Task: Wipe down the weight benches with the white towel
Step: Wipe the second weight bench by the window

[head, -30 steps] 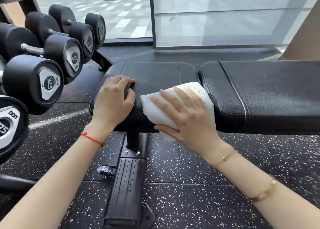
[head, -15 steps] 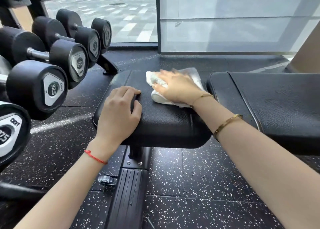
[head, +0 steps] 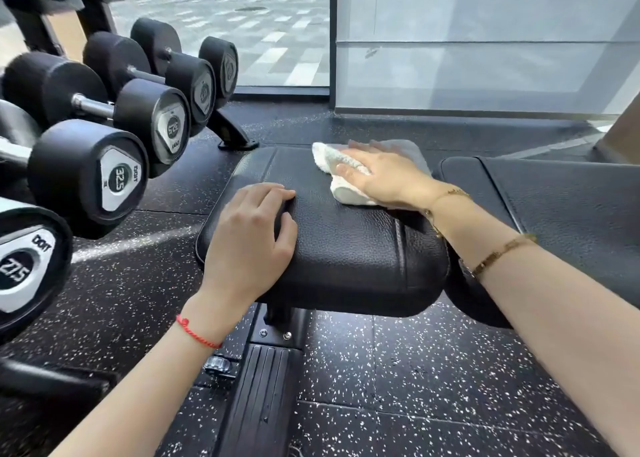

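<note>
A single white towel [head: 341, 176] is pressed flat under the straight fingers [head: 349, 169] of the right hand [head: 388, 176] at the far edge of the seat pad [head: 346, 235], whose unwiped near half lies toward the wrist. The left hand [head: 252, 235], fingers loosely curled and holding nothing, is rested on the pad's left end. One towel, two pads with the back pad [head: 561, 203] alongside, and five dumbbells [head: 117, 179] are counted.

White towel [head: 341, 176], black bench [head: 349, 248]
</note>
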A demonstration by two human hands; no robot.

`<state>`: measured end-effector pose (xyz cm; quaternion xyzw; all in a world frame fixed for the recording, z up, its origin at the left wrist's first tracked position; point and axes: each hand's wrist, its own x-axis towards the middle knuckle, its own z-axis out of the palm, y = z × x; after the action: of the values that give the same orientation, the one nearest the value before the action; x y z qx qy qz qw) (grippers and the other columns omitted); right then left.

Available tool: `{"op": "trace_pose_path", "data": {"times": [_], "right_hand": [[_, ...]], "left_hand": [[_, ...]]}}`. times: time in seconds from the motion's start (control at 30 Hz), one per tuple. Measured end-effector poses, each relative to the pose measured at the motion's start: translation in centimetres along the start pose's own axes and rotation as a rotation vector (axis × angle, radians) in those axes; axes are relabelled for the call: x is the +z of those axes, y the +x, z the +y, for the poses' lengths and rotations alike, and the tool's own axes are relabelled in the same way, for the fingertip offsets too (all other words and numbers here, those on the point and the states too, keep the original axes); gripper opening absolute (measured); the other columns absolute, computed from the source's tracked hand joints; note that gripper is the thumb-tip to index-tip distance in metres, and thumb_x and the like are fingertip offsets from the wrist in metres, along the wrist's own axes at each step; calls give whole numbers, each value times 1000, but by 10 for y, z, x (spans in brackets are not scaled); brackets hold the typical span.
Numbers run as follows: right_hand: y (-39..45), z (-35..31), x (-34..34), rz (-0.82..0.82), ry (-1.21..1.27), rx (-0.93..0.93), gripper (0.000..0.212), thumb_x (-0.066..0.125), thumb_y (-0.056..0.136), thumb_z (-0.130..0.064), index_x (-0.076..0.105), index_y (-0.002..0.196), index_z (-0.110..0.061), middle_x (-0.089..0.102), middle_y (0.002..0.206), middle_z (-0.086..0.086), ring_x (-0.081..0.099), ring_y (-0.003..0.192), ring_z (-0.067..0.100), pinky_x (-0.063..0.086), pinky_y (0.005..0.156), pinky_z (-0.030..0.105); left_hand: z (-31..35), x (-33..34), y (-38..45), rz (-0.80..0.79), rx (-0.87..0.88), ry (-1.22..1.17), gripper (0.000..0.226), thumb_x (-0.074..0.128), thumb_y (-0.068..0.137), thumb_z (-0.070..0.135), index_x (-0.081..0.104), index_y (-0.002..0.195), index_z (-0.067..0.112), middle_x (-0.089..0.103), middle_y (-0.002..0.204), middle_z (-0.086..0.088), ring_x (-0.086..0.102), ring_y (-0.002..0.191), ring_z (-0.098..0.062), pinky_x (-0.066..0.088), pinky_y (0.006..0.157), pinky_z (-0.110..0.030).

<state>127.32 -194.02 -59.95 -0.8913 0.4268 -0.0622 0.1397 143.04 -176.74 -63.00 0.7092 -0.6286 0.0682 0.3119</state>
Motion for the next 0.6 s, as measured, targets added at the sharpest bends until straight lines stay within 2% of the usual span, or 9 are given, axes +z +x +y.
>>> {"op": "trace_pose_path", "data": {"times": [0.1,0.17,0.27,0.37,0.43,0.53,0.6], "right_hand": [[32,-29,6,-42,-76,-40,56,27,102,-58,24,154,-39,20,163,-11,13,151,23,7,122,43],[33,-47,13,-51,-106,-126,55,29,103,-53,23,154,-36,20,163,-8,15,150,24,9,121,46],[12,-37,22,23,-92,-285,55,33,102,-51,24,154,-37,23,162,-10,18,148,16,11,119,41],[8,-9,8,-12,-9,-193,58,34,100,-58,24,154,-39,21,161,-16,17,149,13,12,118,34],[23,-3,-3,-36,-58,-110,55,29,99,-60,25,152,-43,27,159,-15,25,147,19,17,119,38],[50,-25,-5,-88,-109,-62,51,27,100,-60,32,148,-43,40,154,-8,41,139,25,33,111,44],[57,-43,6,-61,-123,-118,53,31,101,-56,29,151,-39,36,156,-7,38,141,23,30,113,42]], "left_hand": [[2,-2,-1,-19,6,11,37,46,89,21,66,117,9,64,122,-6,53,120,-25,39,109,-35],[1,-2,-1,-22,4,17,36,47,89,20,65,117,8,64,122,-7,53,119,-25,39,108,-35],[-1,-3,-1,-25,2,9,35,48,89,21,65,117,8,64,123,-5,53,119,-24,36,107,-30],[-1,-2,0,-11,-3,-4,35,49,89,20,66,118,10,64,123,-2,53,120,-21,35,108,-28],[2,-1,1,-4,-15,-4,33,50,89,19,66,117,11,64,121,-2,53,119,-21,37,108,-30],[4,0,3,9,-35,1,31,50,88,20,65,114,12,64,117,-1,54,115,-22,41,105,-35],[3,0,2,11,-41,2,32,49,88,21,65,115,12,64,118,0,54,115,-22,42,105,-37]]}}
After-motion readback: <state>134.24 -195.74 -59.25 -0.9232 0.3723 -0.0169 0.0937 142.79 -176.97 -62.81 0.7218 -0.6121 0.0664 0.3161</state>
